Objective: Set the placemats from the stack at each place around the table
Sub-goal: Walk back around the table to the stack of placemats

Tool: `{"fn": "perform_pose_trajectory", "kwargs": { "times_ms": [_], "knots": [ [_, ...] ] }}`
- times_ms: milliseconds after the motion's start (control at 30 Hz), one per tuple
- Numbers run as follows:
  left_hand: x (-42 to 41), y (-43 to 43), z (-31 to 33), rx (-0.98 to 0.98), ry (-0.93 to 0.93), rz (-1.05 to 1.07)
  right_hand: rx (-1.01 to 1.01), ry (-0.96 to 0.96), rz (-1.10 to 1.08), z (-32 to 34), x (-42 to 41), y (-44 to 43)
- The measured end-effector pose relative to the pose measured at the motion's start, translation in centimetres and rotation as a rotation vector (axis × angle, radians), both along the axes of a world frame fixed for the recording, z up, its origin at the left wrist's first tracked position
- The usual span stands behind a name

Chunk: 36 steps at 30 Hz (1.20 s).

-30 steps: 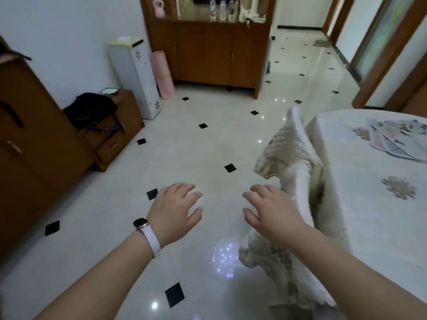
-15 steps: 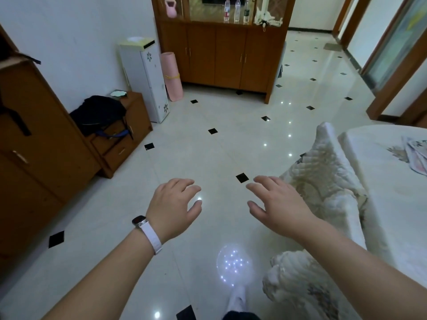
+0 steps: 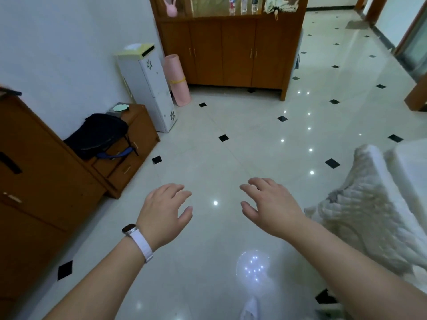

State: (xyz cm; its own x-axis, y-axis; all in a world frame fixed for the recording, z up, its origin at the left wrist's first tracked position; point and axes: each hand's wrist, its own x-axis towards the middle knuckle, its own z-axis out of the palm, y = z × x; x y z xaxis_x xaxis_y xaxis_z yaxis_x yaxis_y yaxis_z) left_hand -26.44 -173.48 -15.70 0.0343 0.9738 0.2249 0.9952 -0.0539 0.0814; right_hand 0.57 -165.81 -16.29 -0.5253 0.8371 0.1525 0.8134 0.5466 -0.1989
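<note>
Turning away has pushed the table to the right edge, and my left hand and right hand float spread and empty, probably between placemats.

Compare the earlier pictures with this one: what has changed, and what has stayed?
The view swung left: the table slid to the right edge, its placemats now out of sight, and the quilted chair cover shifted right too. Nothing was taken hold of or let go. The left hand and right hand stay open, empty, held out over the floor.
</note>
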Motion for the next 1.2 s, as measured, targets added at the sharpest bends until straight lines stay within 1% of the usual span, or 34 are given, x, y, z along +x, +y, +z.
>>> {"fn": "perform_pose_trajectory", "kwargs": {
  "times_ms": [200, 333, 433, 533, 667, 900, 1033, 1200],
  "knots": [
    [1.5, 10.3, 1.5, 0.02, -0.014, -0.058, 0.009, 0.039, -0.065, 2.3, 1.5, 9.1],
    [1.4, 16.3, 1.5, 0.005, -0.025, -0.097, 0.014, 0.014, -0.106, 2.3, 2.2, 13.6],
    [0.9, 21.3, 0.3, -0.001, -0.049, -0.13, 0.003, 0.003, -0.15, 1.5, 2.3, 17.5],
    [0.2, 27.0, -1.3, 0.01, -0.066, -0.202, -0.027, -0.026, -0.207, 0.4, 1.8, 21.7],
    [-0.9, 36.4, -2.9, 0.074, -0.086, -0.296, -0.026, -0.056, -0.283, -0.2, 0.2, 28.7],
    [-3.3, 53.5, -1.9, 0.059, -0.148, -0.49, -0.002, -0.113, -0.433, 2.0, -3.1, 40.2],
    [-3.1, 60.4, -1.1, 0.042, -0.149, -0.597, 0.009, -0.08, -0.512, 3.0, -3.7, 44.4],
    [-1.5, 67.2, -1.0, 0.032, -0.151, -0.678, 0.013, -0.091, -0.602, 3.1, -2.6, 49.1]
  ]
}}
